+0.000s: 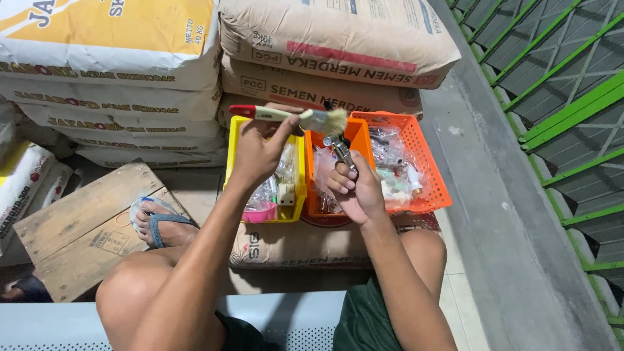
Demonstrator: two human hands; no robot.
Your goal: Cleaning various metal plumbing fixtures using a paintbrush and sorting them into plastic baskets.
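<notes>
My left hand (258, 153) grips a paintbrush (296, 116) with a red-tipped handle and pale bristles, held level above the baskets. The bristles reach toward a small shiny metal tap fitting (342, 151), which my right hand (356, 188) holds upright. Both hands hover over a yellow plastic basket (230, 151) and an orange plastic basket (426, 159). Small bagged parts fill both baskets.
The baskets rest on a brown cement sack (292, 244). More sacks (325, 45) are stacked behind, white ones (110, 58) at left. My sandalled foot (159, 224) sits on a wooden pallet (78, 227). A concrete ledge (500, 195) and green metal grating (572, 97) run along the right.
</notes>
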